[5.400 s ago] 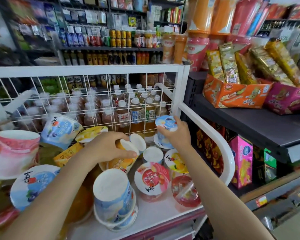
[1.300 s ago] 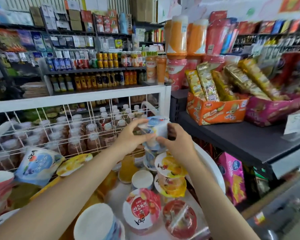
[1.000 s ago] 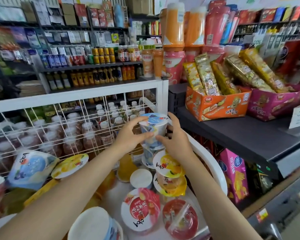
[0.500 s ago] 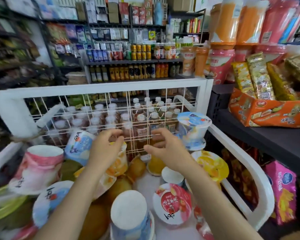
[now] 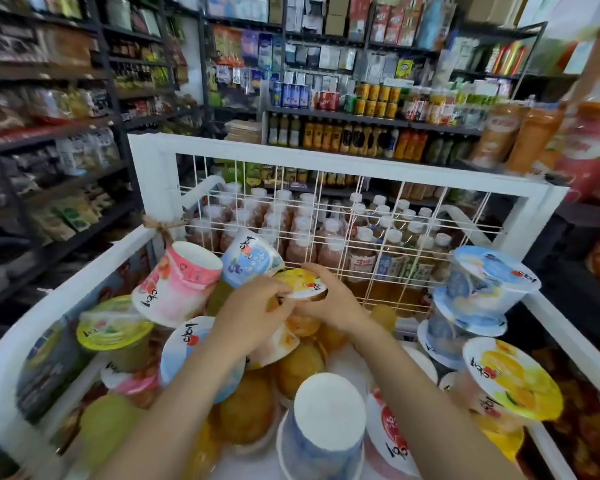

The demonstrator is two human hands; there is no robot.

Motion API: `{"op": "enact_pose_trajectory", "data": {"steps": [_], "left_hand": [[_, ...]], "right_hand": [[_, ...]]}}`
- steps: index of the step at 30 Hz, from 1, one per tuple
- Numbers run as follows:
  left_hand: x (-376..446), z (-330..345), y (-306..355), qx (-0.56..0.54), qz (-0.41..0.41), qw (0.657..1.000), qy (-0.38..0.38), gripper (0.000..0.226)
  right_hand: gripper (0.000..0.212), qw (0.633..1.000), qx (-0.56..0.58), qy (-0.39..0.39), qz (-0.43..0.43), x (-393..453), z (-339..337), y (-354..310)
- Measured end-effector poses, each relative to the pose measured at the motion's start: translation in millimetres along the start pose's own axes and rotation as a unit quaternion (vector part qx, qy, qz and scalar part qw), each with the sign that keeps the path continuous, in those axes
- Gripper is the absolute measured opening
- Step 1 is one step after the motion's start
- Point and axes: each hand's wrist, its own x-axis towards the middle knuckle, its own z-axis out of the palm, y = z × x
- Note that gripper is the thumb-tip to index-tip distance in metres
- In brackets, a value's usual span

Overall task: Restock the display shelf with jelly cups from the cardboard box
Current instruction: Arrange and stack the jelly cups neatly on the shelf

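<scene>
Both hands meet on one yellow-lidded plastic jelly cup [image 5: 300, 284] lying tilted on the heap inside the white wire-sided display shelf [image 5: 361, 168]. The left hand [image 5: 253, 311] curls its fingers over the cup's near side, and the right hand [image 5: 329, 303] pinches the foil rim from the other side, thumb on the lid edge. Just left of the left hand lie a blue-lidded blueberry cup [image 5: 250, 259] and a pink cup with its white base up [image 5: 181, 282]. Well to the right of the right hand stands a stack of blue cups [image 5: 478, 292], set upright.

The cup looks light to moderate in weight, with jelly filling a thin, slightly springy wall. Its film lid is likely the weak spot, so pressure there risks a puncture. The glossy sides may slip; a hold round the body below the stiff rim seems safest.
</scene>
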Motion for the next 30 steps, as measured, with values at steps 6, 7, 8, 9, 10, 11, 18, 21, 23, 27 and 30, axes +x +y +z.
{"op": "enact_pose_trajectory", "data": {"steps": [6,7,8,9,10,11,18,21,23,27,30], "left_hand": [[-2,-3,-5,0.01,0.012,1.0,-0.026,0.045],[-3,-4,-4,0.005,0.014,1.0,-0.025,0.049],[-4,-5,-2,-0.002,0.017,1.0,-0.018,0.053],[-5,-6,0,-0.017,0.02,1.0,-0.009,0.055],[-5,-8,5,-0.044,0.021,0.999,0.0,0.055],[-5,-10,11,-0.078,0.023,0.997,0.002,0.055],[11,-23,92,-0.257,0.086,0.957,-0.104,0.066],[15,-7,134,-0.275,0.128,0.94,-0.158,0.078],[13,15,157,-0.291,0.148,0.924,-0.197,0.066],[11,66,178,-0.266,0.197,0.908,-0.256,0.042],[14,86,181,-0.218,0.218,0.91,-0.278,0.045]], "right_hand": [[0.067,0.996,-0.019,0.078,-0.034,-10,-6,0],[0.067,0.995,-0.015,0.094,-0.035,-15,-11,-2],[0.066,0.993,-0.01,0.109,-0.037,-21,-16,-4],[0.066,0.992,-0.003,0.12,-0.038,-28,-22,-7],[0.067,0.99,0.01,0.13,-0.044,-36,-27,-13],[0.068,0.988,0.026,0.141,-0.052,-43,-33,-19],[0.079,0.955,0.044,0.267,-0.122,-110,-84,-61],[0.084,0.931,0.019,0.341,-0.126,-148,-113,-55],[0.083,0.92,-0.004,0.377,-0.11,-176,-127,-43],[0.076,0.903,0.018,0.425,-0.059,-218,-138,-14],[0.069,0.906,0.015,0.423,-0.024,-230,-133,8]]}}
